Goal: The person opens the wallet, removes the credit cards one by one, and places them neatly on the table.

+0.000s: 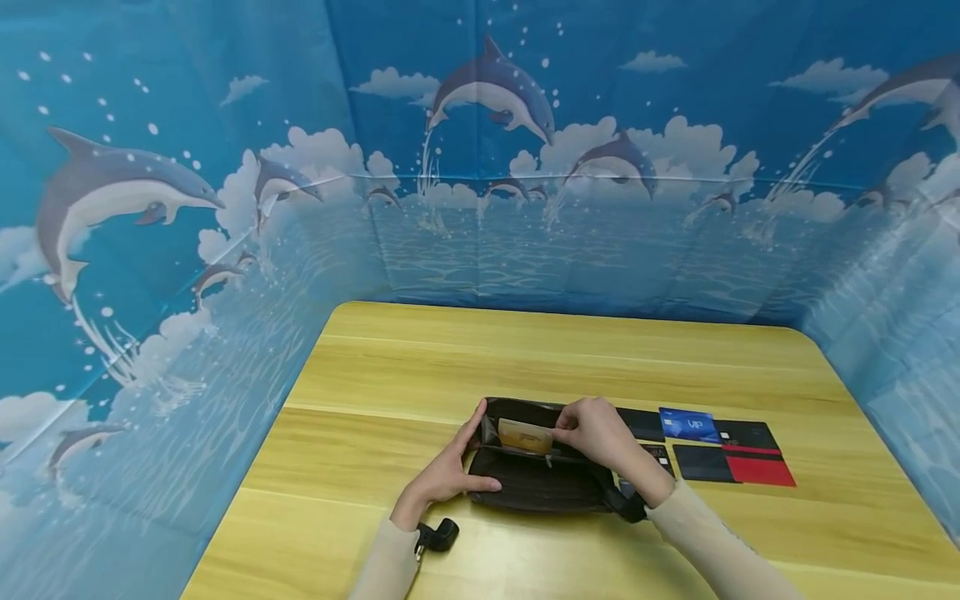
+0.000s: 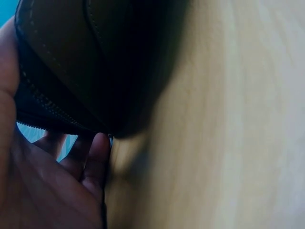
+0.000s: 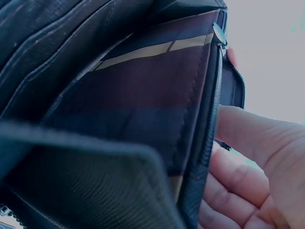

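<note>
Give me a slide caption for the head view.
Both hands hold a black wallet open beside cards.

Head view: taken from above and behind the hands, facing forward and down; the whole wooden surface (image 1: pixel 525 358) and the dolphin-print backdrop (image 1: pixel 225 167) are taken in at moderate range.

Left wrist view: set low beside the left hand (image 2: pixel 43 181), very close, looking along the surface (image 2: pixel 228 119) at the dark wallet (image 2: pixel 95 62); focus is soft.

Right wrist view: set very near the right hand (image 3: pixel 248 167), looking into the wallet's open interior (image 3: pixel 143 95).

The wallet (image 1: pixel 536 467) is shared by all three views.
</note>
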